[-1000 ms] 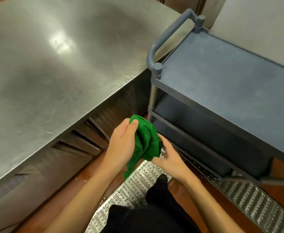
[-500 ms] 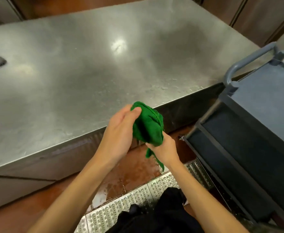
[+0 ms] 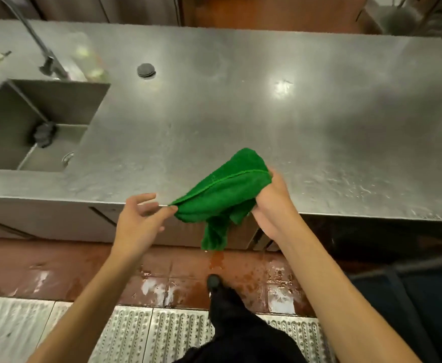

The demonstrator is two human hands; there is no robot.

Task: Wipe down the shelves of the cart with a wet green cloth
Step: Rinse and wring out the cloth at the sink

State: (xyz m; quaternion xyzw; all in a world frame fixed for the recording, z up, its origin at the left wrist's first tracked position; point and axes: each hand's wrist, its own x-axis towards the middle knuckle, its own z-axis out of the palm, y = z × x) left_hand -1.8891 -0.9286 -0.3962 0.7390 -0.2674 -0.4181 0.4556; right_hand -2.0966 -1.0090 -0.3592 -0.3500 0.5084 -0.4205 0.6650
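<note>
The person is standing at the front edge of the steel counter (image 3: 267, 100), facing it, whereas a second ago they were looking over the cart's shelves. The cart (image 3: 424, 297) is now showing only as a dark shape at the bottom right of the view, well apart from both hands.

The green cloth (image 3: 222, 195) is hanging in the air over the counter's front edge, touching no surface. Half a second ago it was bunched into a tight wad between both hands, and now it is being pulled open. The right hand (image 3: 269, 205) is gripping its right end with curled fingers. The left hand (image 3: 141, 218) is pinching the cloth's left corner at the fingertips, with the other fingers spread loosely. One tail is drooping toward the wet red floor (image 3: 83, 271).

The sink (image 3: 57, 100) is lying at the counter's left end, some way from the cloth.

No shelf is being wiped at this moment. The person is probably shaking the cloth out to refold it, or heading for the sink to wet it. Wiping will likely be resuming only after they turn back to the right.
</note>
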